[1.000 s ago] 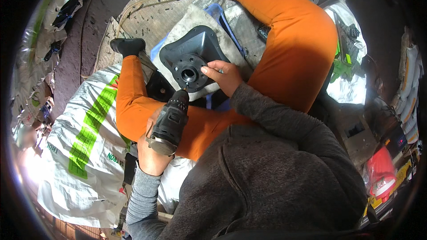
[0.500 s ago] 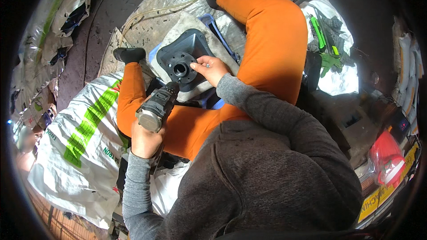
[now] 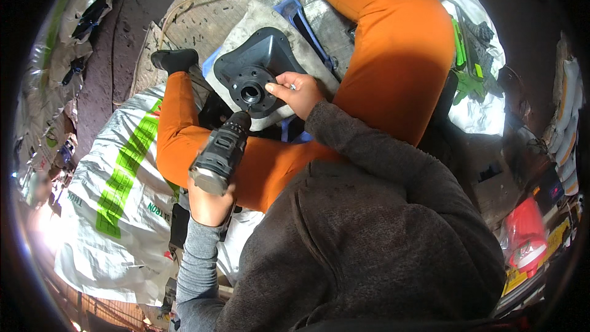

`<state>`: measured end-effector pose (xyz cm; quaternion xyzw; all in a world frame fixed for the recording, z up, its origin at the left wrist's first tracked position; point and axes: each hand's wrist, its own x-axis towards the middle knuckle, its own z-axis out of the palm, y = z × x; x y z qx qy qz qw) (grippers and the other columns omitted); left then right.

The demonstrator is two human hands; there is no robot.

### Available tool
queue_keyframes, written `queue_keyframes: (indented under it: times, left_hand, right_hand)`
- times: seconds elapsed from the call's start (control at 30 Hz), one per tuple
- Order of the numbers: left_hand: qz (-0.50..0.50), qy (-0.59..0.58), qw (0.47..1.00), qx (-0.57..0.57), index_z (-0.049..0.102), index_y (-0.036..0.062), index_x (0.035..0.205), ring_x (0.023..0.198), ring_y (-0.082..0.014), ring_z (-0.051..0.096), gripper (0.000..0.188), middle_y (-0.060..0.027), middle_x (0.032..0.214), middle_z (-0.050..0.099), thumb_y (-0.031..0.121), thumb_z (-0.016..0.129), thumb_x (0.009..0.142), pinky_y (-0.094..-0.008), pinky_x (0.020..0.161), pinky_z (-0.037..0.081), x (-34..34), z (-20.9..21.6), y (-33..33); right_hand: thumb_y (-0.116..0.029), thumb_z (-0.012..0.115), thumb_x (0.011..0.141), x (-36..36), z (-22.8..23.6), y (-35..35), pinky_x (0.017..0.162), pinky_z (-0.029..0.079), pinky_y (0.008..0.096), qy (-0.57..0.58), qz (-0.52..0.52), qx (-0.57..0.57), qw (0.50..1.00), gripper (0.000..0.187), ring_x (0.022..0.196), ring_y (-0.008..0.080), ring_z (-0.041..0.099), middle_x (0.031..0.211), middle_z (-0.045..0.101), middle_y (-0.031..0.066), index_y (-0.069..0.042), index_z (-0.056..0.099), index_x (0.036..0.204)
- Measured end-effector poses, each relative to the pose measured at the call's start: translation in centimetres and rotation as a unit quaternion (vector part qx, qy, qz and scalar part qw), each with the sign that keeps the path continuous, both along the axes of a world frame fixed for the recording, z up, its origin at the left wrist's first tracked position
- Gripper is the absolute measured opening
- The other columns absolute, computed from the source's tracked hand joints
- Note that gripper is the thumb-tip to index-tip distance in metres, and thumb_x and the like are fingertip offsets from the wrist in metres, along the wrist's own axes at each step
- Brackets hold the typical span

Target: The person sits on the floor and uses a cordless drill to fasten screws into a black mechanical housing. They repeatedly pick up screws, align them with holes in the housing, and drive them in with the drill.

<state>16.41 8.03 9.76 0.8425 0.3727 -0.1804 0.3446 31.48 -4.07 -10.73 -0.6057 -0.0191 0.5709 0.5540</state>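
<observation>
My left hand (image 3: 209, 208) is closed round the grip of a dark cordless drill (image 3: 220, 155). The drill's chuck points away from me and ends close to the near rim of a black moulded part (image 3: 276, 50). That part has a flared four-cornered base and a round flange (image 3: 258, 75) with small holes and a hollow centre. At the flange's right edge, my right hand (image 3: 302, 95) has thumb and forefinger pinched together. A small shiny metal piece shows at these fingers, too small to name surely. Whether the drill's tip touches the part cannot be made out.
The part lies on a pale cloth pad (image 3: 215, 92) between my legs, beside a blue frame (image 3: 301, 21). A white sack (image 3: 92, 209) lies at left. At right, a green cutter (image 3: 459, 43) and green-grey gloves (image 3: 470, 86) rest on white sheeting. A red container (image 3: 525, 230) stands lower right.
The whole view has shifted slightly. My left hand still holds the drill, now a little further back from the flange. My right hand's fingers stay pinched at the flange's right edge.
</observation>
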Motion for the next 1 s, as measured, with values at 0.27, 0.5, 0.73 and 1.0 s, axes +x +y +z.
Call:
queue_keyframes:
  times: [0.27,0.5,0.73,1.0]
  left_hand:
    - [0.17,-0.097,0.977,-0.08,0.061,0.0008,0.11,0.085,-0.0153,0.061,0.03,-0.0063,0.098,0.065,0.001,0.065,0.08,-0.0284,0.073,0.049,-0.1,1.9,-3.7]
    - [0.244,-0.102,0.956,-0.127,0.064,0.0008,0.104,0.082,-0.0153,0.063,0.025,-0.005,0.09,0.068,0.0,0.066,0.08,-0.0306,0.075,0.051,-2.8,4.7,-7.3]
    - [0.079,-0.182,0.979,-0.049,0.064,0.0002,0.103,0.079,-0.0159,0.066,0.023,-0.007,0.089,0.068,0.002,0.066,0.08,-0.0306,0.07,0.053,-4.1,2.7,-8.3]
    - [0.102,-0.183,0.975,-0.079,0.062,-0.0002,0.104,0.08,-0.0157,0.065,0.025,-0.0066,0.088,0.067,0.0,0.065,0.08,-0.0297,0.071,0.053,-3.8,2.4,-8.0]
  right_hand:
    - [-0.04,0.074,0.076,0.8,0.8,-0.1,0.069,0.048,0.0312,-0.196,0.064,-0.076,0.975,0.04,0.073,0.0166,0.06,0.078,0.064,0.0065,-0.005,0.069,0.095]
    - [-0.04,0.057,0.092,3.4,2.6,-2.7,0.065,0.052,0.025,0.187,-0.061,0.056,0.979,0.048,0.08,0.0132,0.063,0.088,0.063,0.0062,-0.004,0.056,0.123]
    - [-0.044,0.034,0.1,2.6,5.7,-4.8,0.08,0.057,0.0354,0.393,0.039,0.182,0.9,0.056,0.092,0.0187,0.066,0.116,0.062,0.0152,0.002,0.05,0.128]
    - [-0.045,0.033,0.1,2.3,6.4,-4.1,0.079,0.057,0.0354,0.348,0.08,0.166,0.919,0.057,0.091,0.0201,0.063,0.115,0.061,0.0157,0.002,0.054,0.123]
